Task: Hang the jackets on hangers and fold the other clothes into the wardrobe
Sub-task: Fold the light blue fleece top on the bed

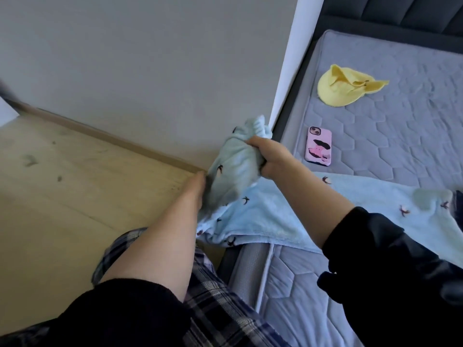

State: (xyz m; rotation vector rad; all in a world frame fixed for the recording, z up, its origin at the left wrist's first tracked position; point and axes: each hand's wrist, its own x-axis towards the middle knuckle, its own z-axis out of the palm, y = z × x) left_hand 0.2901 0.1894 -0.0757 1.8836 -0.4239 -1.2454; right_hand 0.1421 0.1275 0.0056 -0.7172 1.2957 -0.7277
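Note:
A light blue fleece garment [270, 216] with small dark bird prints lies across the near edge of the bed, and one end of it is bunched up. My right hand [268, 156] grips that bunched end from above, by the wall corner. My left hand [200, 186] reaches into the folds of the same garment from the left; its fingers are hidden inside the cloth. A yellow garment [343, 88] lies crumpled farther back on the mattress.
A pink phone [318, 146] lies on the grey quilted mattress [400, 146], just beyond the blue garment. A grey wall [150, 71] with a white corner edge stands to the left of the bed. Wooden floor [62, 184] runs along the wall.

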